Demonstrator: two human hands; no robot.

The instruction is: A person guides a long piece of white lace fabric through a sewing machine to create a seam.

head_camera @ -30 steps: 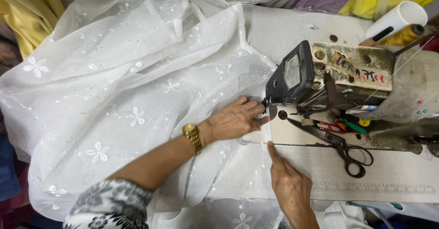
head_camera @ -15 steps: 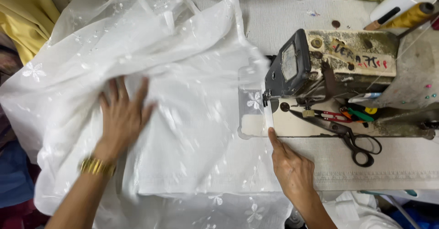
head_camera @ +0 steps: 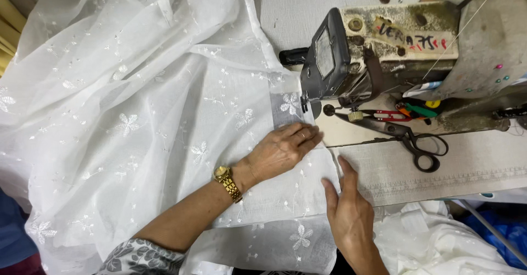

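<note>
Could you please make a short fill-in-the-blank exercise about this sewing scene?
1. The left hand lies flat on the white ____, close to the sewing machine.
2. A gold ____ is worn on the left wrist.
3. The black ____ lie on the table to the right of the needle.
4. The right hand presses the fabric edge and holds ____.

Missing words: fabric; watch; scissors; nothing

Head view, close, straight down

Both hands (head_camera: pixel 282 151) flat on white fabric (head_camera: pixel 137 115) beside sewing machine (head_camera: pixel 384 50).
</note>
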